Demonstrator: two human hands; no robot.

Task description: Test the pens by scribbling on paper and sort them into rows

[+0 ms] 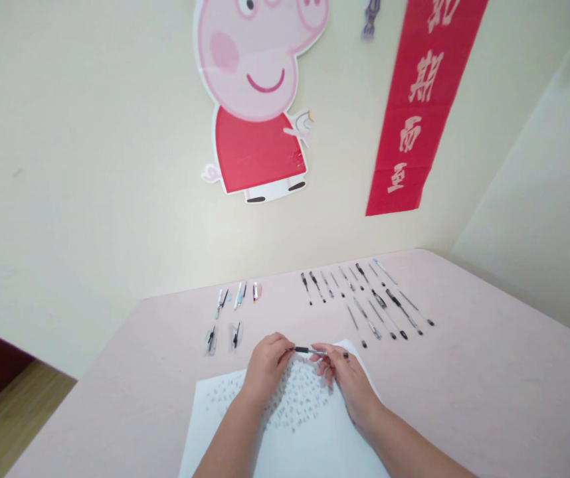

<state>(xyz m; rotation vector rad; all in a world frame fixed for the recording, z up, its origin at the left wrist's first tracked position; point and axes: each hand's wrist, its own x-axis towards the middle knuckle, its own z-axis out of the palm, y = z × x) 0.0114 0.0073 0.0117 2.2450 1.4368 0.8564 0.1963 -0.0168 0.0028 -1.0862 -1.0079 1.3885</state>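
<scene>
Both hands are on a pen (303,350) with a black grip section and a pale barrel, held sideways above a white sheet of paper (309,455). My left hand (269,364) pinches the pen's left end, and the tip is hidden by the fingers. Toward the other end, the fingers of my right hand (345,377) close on the barrel, with a dark end piece showing past them. Many small grey marks (297,398) cover the upper part of the sheet; I cannot make out what they are.
Rows of pens and refills (377,299) lie at the back right of the pink table (484,372). At the back left are white and coloured pens (238,296), with two small clear packets (236,336) nearer me. A wall (115,199) rises behind the table.
</scene>
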